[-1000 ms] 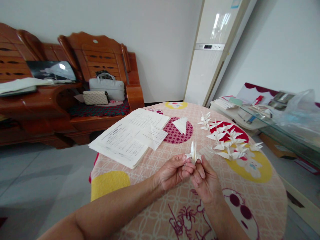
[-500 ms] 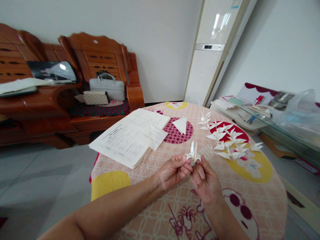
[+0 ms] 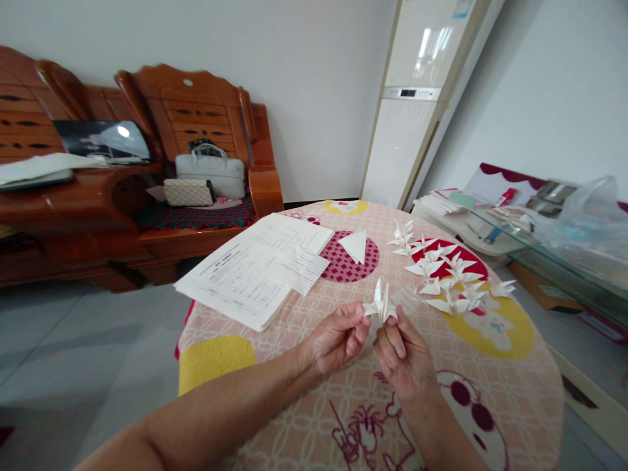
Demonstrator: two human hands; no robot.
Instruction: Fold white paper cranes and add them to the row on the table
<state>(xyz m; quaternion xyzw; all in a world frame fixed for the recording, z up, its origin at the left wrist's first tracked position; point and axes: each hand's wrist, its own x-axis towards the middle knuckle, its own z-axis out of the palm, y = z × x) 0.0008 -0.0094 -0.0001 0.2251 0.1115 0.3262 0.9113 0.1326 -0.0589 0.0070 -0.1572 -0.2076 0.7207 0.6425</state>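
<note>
A white paper crane [image 3: 381, 307] is held up over the table between my two hands, its two narrow points standing upward. My left hand [image 3: 341, 333] pinches the wing at its left side between thumb and fingers. On the opposite side my right hand [image 3: 402, 350] grips the other wing, thumb on top and fingers curled below. Several finished paper cranes [image 3: 444, 268] lie to the right on the tablecloth. Beyond my hands is a folded paper triangle [image 3: 356, 245]. A partly folded sheet [image 3: 307, 268] rests on the stack of printed papers [image 3: 245, 275] at the left.
The round table wears a patterned tablecloth [image 3: 294, 412]. At the right stands a glass shelf [image 3: 554, 261] with a plastic bag [image 3: 593, 216] on it. Behind are a wooden sofa [image 3: 196, 104] with bags and a tall white cabinet air conditioner [image 3: 402, 131].
My hands have drawn slightly apart, and the crane's wings are spread a little wider. The cranes and papers on the table have not moved.
</note>
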